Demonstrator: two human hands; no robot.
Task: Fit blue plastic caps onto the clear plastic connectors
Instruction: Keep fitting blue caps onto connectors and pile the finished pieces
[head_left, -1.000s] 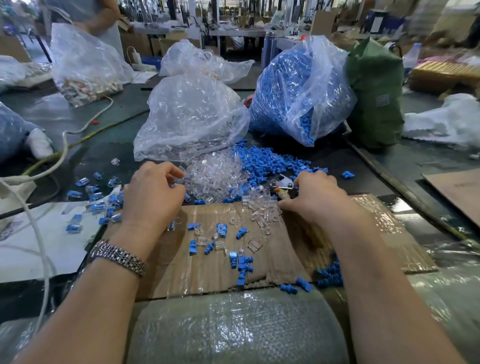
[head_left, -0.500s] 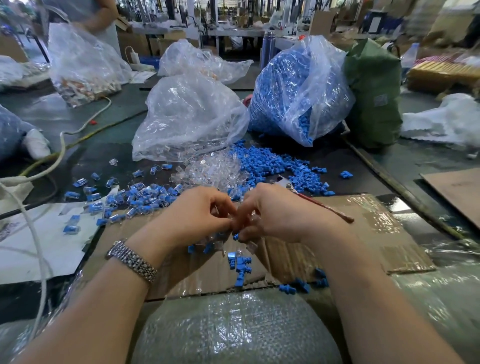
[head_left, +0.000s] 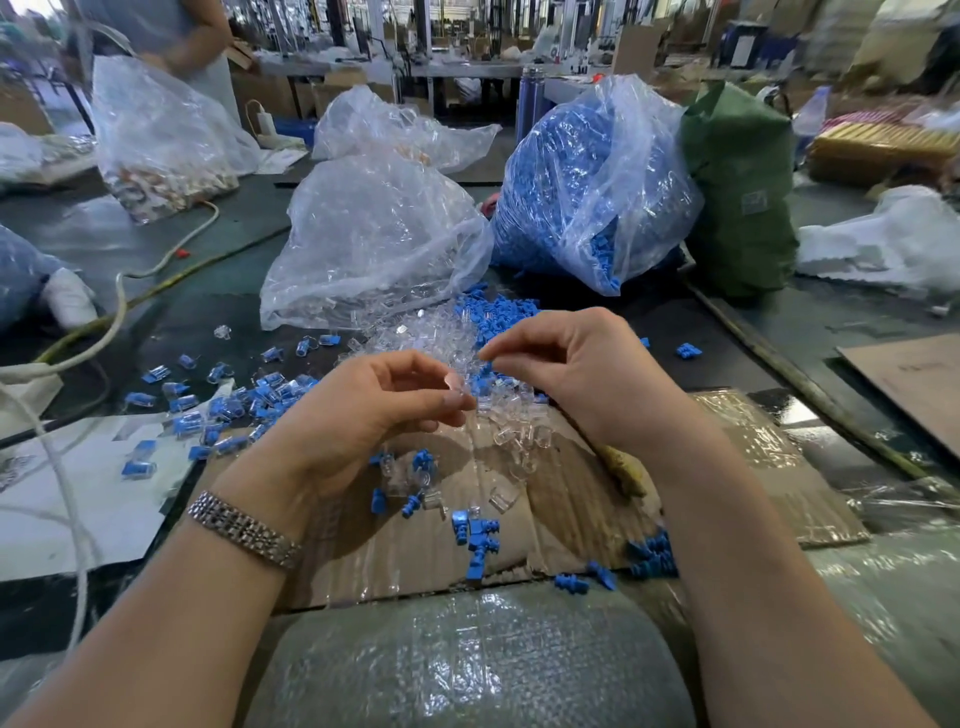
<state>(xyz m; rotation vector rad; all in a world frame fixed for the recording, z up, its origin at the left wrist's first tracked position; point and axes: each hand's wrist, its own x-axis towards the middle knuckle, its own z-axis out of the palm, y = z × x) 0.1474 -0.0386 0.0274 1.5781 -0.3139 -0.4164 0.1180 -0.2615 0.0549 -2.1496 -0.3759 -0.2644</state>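
My left hand (head_left: 363, 421) pinches a clear plastic connector (head_left: 455, 383) between thumb and fingertips above the cardboard sheet (head_left: 566, 514). My right hand (head_left: 587, 374) hovers just right of it, fingers curled with thumb and forefinger close together; what they hold, if anything, is hidden. Behind both hands lie a heap of clear connectors (head_left: 415, 338) and a spill of blue caps (head_left: 501, 312). Loose blue caps (head_left: 480, 540) and several clear connectors (head_left: 524, 441) are scattered on the cardboard. Capped pieces (head_left: 249, 402) lie to the left.
A clear bag of connectors (head_left: 374, 244) and a bag of blue caps (head_left: 587, 176) stand behind the heaps, a green sack (head_left: 737, 192) to their right. A white cable (head_left: 120, 306) runs along the left. Bubble wrap (head_left: 467, 660) covers the near edge. A person stands far left.
A second ago the hands were apart on the piles; half a second ago they met over the cardboard. Now they have drawn slightly apart and risen, the left keeping a clear connector.
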